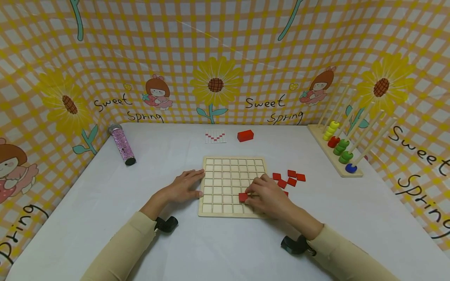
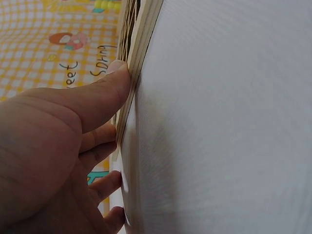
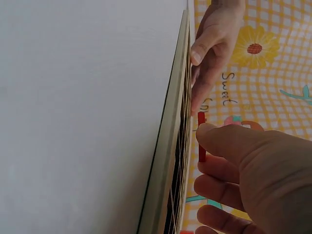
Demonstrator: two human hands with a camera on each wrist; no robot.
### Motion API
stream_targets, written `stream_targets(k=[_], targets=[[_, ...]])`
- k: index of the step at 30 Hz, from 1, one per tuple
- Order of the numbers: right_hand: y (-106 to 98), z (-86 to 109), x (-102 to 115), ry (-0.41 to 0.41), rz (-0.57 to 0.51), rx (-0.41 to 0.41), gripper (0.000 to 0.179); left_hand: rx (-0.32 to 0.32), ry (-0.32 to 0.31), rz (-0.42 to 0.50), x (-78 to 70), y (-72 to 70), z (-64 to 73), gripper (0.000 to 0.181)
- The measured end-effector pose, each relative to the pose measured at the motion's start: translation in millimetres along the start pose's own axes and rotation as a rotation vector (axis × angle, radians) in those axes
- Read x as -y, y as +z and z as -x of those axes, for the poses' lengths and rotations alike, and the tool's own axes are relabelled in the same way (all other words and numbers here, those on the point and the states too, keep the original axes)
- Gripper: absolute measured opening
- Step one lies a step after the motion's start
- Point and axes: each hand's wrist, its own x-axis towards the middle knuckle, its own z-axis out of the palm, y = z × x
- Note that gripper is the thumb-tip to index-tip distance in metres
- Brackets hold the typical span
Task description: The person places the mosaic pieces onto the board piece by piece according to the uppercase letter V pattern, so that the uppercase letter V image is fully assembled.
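A pale wooden grid board (image 1: 222, 186) lies flat on the white table, its square cells edged by thin raised lines. My left hand (image 1: 183, 186) rests at the board's left edge, fingers fairly straight, with the thumb (image 2: 109, 92) touching the rim in the left wrist view. Between thumb and fingers my right hand (image 1: 268, 196) pinches a red square tile (image 1: 243, 198) over the lower part of the board. In the right wrist view that tile (image 3: 202, 139) appears edge-on, a little above the board. Several loose red tiles (image 1: 291, 182) lie right of the board, one partly hidden by the right hand.
Behind the board are a pattern card (image 1: 215, 136) and a red block (image 1: 245, 136). A glittery pink microphone (image 1: 124, 145) lies at the far left. On the right stands a wooden peg rack (image 1: 334, 154) with coloured beads. Patterned cloth (image 1: 183, 50) walls the table's back and sides.
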Motion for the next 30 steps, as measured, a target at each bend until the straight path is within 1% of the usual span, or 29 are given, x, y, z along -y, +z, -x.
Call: stream_targets(k=[5,12,16,21,30], targets=[[4.4,-4.0,3.4,-0.02,0.017,0.008,0.019,0.002,-0.005,0.004,-2.4,-1.2,1.4,0.071],[5.5,-6.6,8.7,0.002,0.017,0.049,0.023,-0.005,0.0,0.009,-2.0,-1.1,2.3,0.071],[7.0,-7.5,8.9,-0.014,0.032,0.063,0.026,-0.008,0.0,0.008,-1.6,-0.4,1.8,0.072],[9.8,-8.2,8.4,-0.032,0.036,0.052,0.025,-0.007,-0.001,0.009,-3.0,-1.0,2.2,0.072],[9.1,-9.2,10.4,-0.015,0.04,0.053,0.026,-0.009,0.007,0.009,-2.8,-1.0,2.5,0.071]])
